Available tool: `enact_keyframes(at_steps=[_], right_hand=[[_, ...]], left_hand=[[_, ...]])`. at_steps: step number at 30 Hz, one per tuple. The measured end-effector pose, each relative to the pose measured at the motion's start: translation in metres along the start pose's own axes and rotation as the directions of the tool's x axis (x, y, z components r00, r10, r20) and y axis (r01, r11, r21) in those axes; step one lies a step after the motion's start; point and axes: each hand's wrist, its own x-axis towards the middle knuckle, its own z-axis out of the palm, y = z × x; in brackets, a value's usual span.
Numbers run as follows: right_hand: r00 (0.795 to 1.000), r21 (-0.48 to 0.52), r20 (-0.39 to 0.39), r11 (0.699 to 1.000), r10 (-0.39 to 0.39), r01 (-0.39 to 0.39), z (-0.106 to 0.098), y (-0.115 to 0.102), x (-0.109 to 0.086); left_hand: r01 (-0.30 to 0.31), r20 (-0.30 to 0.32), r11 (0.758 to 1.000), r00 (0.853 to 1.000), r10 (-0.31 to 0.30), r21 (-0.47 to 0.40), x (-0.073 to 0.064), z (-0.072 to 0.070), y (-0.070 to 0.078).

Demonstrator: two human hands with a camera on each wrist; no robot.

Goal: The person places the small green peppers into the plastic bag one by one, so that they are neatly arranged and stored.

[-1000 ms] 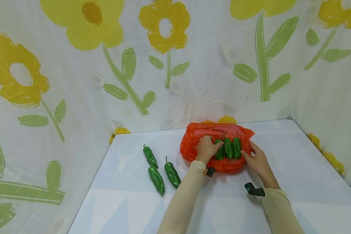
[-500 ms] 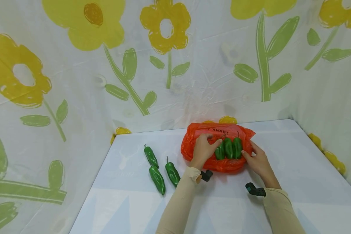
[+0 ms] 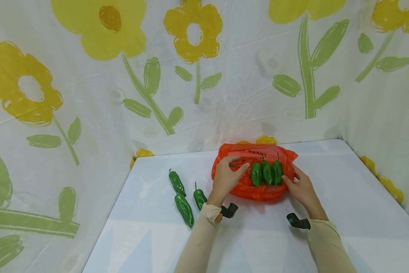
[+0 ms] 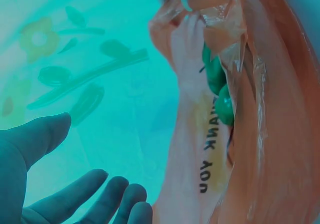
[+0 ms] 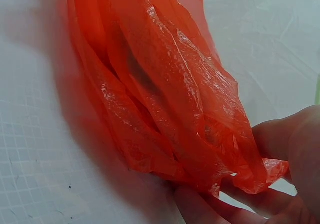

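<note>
Flanking three peppers (image 3: 267,173) are left hand (image 3: 223,178), spread, and right hand (image 3: 302,188), pinching red bag (image 3: 259,194).

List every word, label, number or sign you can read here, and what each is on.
"THANK YOU": printed in dark letters on the red plastic bag, mirrored in the head view; "YOU" is clearest from the left wrist.
Pale marking on the tabletop: too faint to read.

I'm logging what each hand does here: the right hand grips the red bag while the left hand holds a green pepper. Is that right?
Not quite: the left hand holds nothing; the left wrist view shows it open and empty. The right hand does grip the red bag.
</note>
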Motion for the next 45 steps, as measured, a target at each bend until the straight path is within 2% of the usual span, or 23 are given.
enact_keyframes(at_steps=[5,14,22,35,45], right_hand=[[1.0,0.002,0.001,1.0,0.0,0.0,0.0,0.0,0.0],[1.0,-0.002,0.0,1.0,-0.003,0.003,0.0,0.0,0.0],[1.0,-0.003,-0.001,1.0,-0.01,0.01,0.0,0.002,0.001],[1.0,0.004,-0.003,1.0,-0.014,0.014,0.001,0.002,0.001],[1.0,0.003,0.0,1.0,-0.008,0.008,0.0,0.001,0.001]], left_hand=[[-0.035,-0.028,0.999,0.999,0.034,-0.01,-0.006,-0.01,-0.001],[-0.007,-0.058,0.998,0.998,0.004,-0.056,-0.017,-0.027,-0.008],[-0.016,-0.119,0.996,0.993,0.006,-0.087,-0.024,-0.042,-0.024],[0.053,-0.226,0.996,0.972,-0.068,-0.072,-0.037,-0.071,-0.044],[0.115,-0.257,0.991,0.958,-0.129,-0.067,-0.049,-0.086,-0.059]])
